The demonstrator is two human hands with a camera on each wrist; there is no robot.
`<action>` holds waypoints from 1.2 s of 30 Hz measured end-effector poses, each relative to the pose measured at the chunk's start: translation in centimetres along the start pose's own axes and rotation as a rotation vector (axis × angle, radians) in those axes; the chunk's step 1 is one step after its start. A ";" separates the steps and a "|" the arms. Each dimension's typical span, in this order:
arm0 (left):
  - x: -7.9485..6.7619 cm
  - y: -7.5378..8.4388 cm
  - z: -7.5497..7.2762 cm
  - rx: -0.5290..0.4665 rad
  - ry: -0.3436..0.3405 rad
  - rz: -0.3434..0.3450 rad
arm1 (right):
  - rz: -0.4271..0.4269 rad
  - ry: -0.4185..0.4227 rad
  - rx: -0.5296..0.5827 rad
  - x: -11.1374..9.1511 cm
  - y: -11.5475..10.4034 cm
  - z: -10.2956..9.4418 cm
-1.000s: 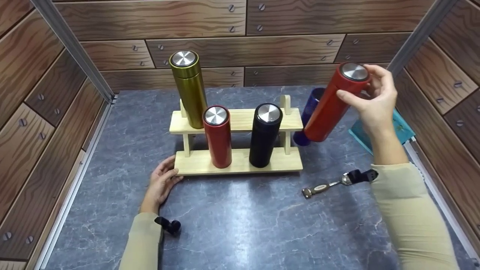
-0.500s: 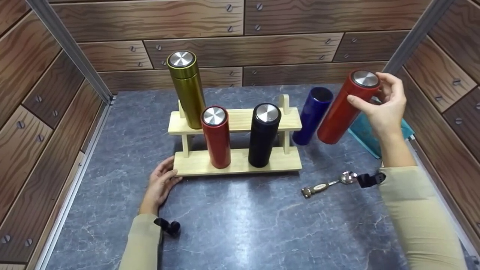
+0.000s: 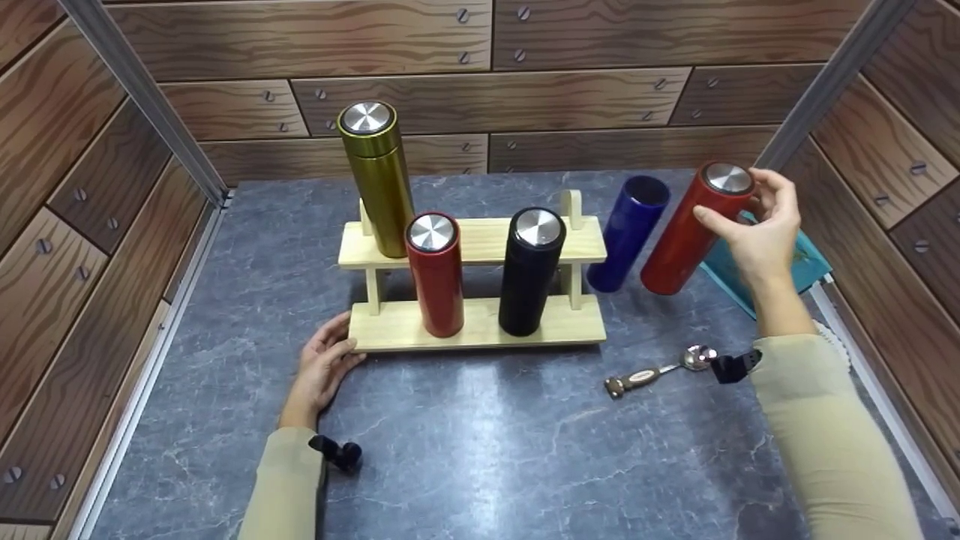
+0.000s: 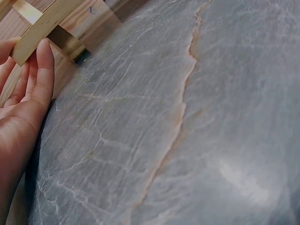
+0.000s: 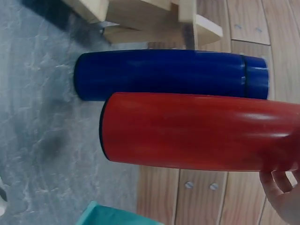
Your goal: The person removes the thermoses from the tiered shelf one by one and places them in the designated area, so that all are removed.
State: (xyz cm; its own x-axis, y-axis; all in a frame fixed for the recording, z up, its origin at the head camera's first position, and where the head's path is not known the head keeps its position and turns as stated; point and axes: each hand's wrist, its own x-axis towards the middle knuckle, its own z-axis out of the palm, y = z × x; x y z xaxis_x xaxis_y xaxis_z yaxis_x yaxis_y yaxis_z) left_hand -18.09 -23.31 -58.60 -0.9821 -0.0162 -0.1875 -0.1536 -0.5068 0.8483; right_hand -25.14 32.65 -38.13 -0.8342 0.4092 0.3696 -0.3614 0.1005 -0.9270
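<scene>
My right hand (image 3: 766, 232) grips a red thermos (image 3: 697, 232) round its upper part, to the right of a blue thermos (image 3: 628, 234). I cannot tell whether its base touches the tabletop. Against the right wrist view's red thermos (image 5: 197, 131), the blue one looks close behind. With thumb and fingers, my left hand (image 3: 322, 365) pinches the left end of the lower shelf of a two-tier wooden rack (image 3: 480, 330). A second red thermos (image 3: 437, 285) and a black thermos (image 3: 531, 277) stand on that lower shelf. A gold thermos (image 3: 381, 187) stands on the upper shelf's left.
Under and beyond my right hand lies a teal tray (image 3: 806, 259), partly hidden. A spoon (image 3: 645, 376) with a brown handle lies on the grey marbled tabletop (image 3: 480, 442), right of the rack. Wood-patterned walls (image 3: 585, 105) enclose the back and both sides.
My right hand has moved the red thermos rightward, away from the rack, then lower, uncovering the blue thermos. The left hand and the rack have stayed put.
</scene>
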 end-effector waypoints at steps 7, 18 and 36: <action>0.0 0.0 0.1 0.003 0.007 -0.006 | 0.006 0.045 -0.037 0.6 2.5 0.1; 0.0 0.1 0.1 0.036 0.010 -0.008 | 0.010 0.050 -0.088 0.1 2.9 1.0; -0.1 0.1 0.1 0.019 0.013 -0.004 | 0.024 0.088 -0.041 -0.6 4.6 2.0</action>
State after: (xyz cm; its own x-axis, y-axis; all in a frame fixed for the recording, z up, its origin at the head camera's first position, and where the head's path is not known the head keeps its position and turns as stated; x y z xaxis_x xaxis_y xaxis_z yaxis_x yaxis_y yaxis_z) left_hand -18.04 -23.30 -58.48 -0.9799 -0.0255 -0.1978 -0.1602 -0.4901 0.8568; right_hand -27.17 31.05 -42.52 -0.8019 0.4897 0.3422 -0.3231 0.1263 -0.9379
